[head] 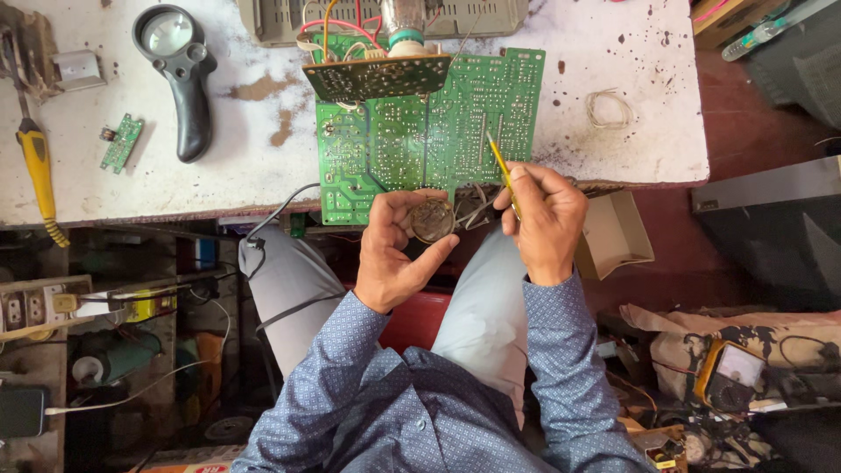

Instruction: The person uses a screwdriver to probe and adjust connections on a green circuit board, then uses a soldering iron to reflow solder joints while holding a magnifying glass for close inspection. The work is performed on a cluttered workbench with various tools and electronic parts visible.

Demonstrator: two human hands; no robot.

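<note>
two hands at the near edge of a green circuit board

right hand (547, 223) is closed in a pen grip on a thin yellow-handled tool (501, 166). the tool's long axis runs up and slightly left from the fingers, with its tip resting on the circuit board (420, 140), near the board's right-centre. left hand (394, 250) is curled around a small round tin (432, 219), pinched between thumb and fingers, held just off the board's near edge and beside the right hand. the two hands are close but apart. the right hand is the nearer one to the tool's contact spot; the board lies straight ahead of both hands, away from the body.

a smaller dark board (377, 77) stands tilted over the far edge of the green one, wires behind it. the board overhangs the near edge of a stained white tabletop (631, 70). left on it: a black magnifier (180, 70), a tiny green board (121, 142), a yellow-handled screwdriver (37, 166). a wire coil (609, 107) lies to the right.

room: cluttered workshop floor, power strip (35, 307) lower left, yellow multimeter (731, 375) lower right, cardboard box (618, 232) under the tabletop's edge.
</note>
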